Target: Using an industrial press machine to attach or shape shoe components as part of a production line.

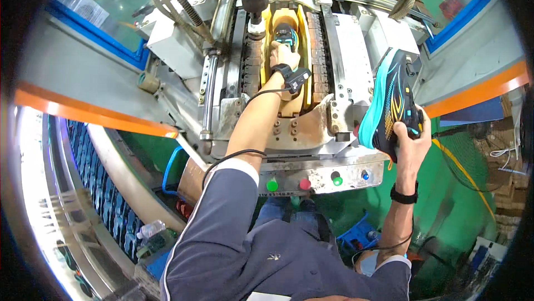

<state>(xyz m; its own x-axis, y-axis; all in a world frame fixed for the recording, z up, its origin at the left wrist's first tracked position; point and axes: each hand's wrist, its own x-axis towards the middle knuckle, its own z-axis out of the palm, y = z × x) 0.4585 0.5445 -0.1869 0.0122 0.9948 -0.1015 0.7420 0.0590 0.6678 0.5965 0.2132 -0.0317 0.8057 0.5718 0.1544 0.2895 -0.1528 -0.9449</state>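
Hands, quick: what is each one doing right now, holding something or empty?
Left hand: closed on a shoe set in the yellow cradle of the press machine.
Right hand: closed, holding a black and teal sneaker up beside the machine.

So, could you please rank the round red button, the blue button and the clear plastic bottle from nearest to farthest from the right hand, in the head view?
From the right hand, which holds the black and turquoise shoe:
1. Blue button, at the right end of the machine's front panel.
2. Round red button, mid-panel, further left.
3. Clear plastic bottle, far lower left by the conveyor.
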